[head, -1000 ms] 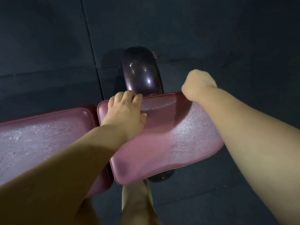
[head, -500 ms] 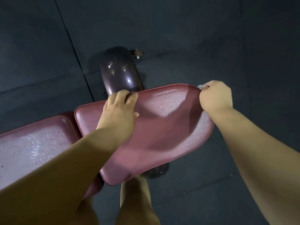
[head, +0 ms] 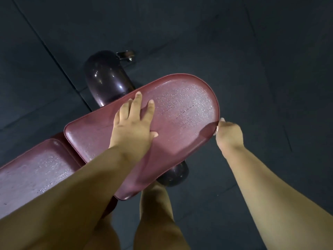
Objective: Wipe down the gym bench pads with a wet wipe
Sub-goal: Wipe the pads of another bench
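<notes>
L hand (head: 133,127) flat, fingers spread, on pad (head: 180,109) right in front. R hand (head: 228,134) curled at pad's right rim, pinching wipe (head: 217,128), mostly hidden. Pad prob. firm, wet-slick; wipe limp, so hold it bunched.

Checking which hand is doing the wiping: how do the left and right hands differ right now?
The left hand lies flat on top of the seat pad, fingers spread; the right hand is curled at the pad's rounded end rim. The left hand holds nothing; the right hand pinches a pale scrap, likely the wet wipe. Both touch the same pad.
</notes>
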